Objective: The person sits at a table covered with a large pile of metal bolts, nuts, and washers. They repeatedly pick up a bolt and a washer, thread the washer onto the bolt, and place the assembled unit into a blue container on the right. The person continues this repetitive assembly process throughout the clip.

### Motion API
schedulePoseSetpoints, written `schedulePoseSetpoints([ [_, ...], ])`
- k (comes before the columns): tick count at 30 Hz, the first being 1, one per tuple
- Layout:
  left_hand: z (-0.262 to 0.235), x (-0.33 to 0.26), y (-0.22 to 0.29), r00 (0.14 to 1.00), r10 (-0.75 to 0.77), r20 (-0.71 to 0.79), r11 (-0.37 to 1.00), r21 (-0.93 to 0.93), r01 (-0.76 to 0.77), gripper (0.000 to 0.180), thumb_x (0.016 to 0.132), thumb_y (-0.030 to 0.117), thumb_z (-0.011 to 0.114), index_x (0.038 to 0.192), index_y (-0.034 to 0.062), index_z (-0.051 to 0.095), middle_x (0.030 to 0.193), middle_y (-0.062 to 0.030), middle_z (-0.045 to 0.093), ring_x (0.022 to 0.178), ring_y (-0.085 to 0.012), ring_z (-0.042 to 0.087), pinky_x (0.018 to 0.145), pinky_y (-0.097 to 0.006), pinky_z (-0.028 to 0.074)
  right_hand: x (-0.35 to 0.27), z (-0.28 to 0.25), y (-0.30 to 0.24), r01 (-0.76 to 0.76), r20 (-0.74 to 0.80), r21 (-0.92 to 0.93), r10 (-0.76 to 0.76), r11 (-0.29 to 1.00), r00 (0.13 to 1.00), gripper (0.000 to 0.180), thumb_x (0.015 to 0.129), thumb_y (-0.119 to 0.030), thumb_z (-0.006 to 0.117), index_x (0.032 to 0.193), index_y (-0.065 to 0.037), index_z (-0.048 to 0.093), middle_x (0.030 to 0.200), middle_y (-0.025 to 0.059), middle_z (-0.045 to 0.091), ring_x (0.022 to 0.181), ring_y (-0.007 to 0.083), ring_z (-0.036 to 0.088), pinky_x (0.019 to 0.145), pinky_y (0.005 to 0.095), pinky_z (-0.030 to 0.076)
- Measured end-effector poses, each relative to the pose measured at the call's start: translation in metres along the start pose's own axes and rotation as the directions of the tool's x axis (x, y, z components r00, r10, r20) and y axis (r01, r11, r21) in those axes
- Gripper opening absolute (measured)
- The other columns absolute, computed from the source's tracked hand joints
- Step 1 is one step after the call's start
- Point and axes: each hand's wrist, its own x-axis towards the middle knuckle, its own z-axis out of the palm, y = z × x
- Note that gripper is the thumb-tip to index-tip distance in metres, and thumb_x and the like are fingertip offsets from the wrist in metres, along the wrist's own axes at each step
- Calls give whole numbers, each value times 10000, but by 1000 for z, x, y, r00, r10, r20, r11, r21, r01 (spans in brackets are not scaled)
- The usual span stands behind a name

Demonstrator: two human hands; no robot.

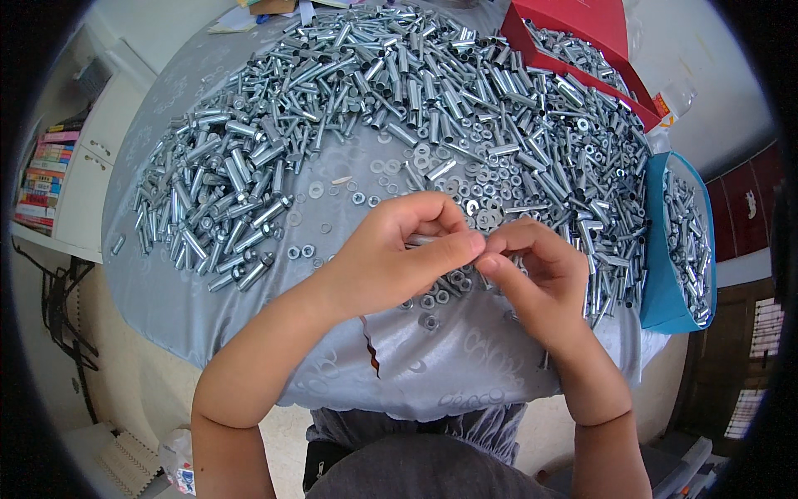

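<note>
My left hand (399, 254) is closed around a slim silver bolt (421, 239), most of which its fingers hide. My right hand (544, 274) is pinched at the fingertips, thumb against index finger, and meets the left thumb and fingertips over the middle of the table. What sits in that pinch is too small and covered to make out. Beneath and around both hands lie loose flat washers (486, 218) and hex nuts (430, 322). Assembled sleeve anchor bolts (249, 241) are heaped to the left of my left hand.
A big pile of metal sleeves and bolts (391, 75) spans the back and right of the round table with its silvery cloth (274, 333). A red box (573, 71) and a blue box (657, 249), both holding metal parts, stand at the right. The cloth has a tear near the front.
</note>
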Motion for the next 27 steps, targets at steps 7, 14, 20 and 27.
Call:
schedulePoseSetpoints([
  [7,8,0,-3,997,70,-6,996,56,-70,170,854,179,600,874,46,495,654,45,483,507,-3,377,430,-171,269,7,8,3,324,27,-308,-332,895,943,182,697,-24,687,840,-19,574,777,96,587,656,223,569,591,286,452],
  [14,5,4,-11,986,161,-38,951,272,-144,200,801,136,672,871,52,505,663,75,464,561,19,373,482,-151,293,9,-1,0,354,151,-569,-328,743,932,234,621,-47,682,836,-38,590,734,84,568,657,265,572,587,345,454],
  [20,7,4,-7,982,180,-50,961,221,-165,239,801,133,666,987,21,566,687,70,500,576,19,402,493,-138,309,10,0,1,376,120,-561,-377,737,919,222,636,-42,684,841,-39,597,735,84,580,637,255,567,569,343,448],
  [27,-6,7,-2,962,157,-221,986,82,-142,209,853,169,588,974,-2,579,554,69,411,426,-7,323,395,-186,254,12,2,3,299,85,-517,-299,802,950,155,673,-47,690,813,-45,624,734,77,580,648,234,559,564,331,448],
])
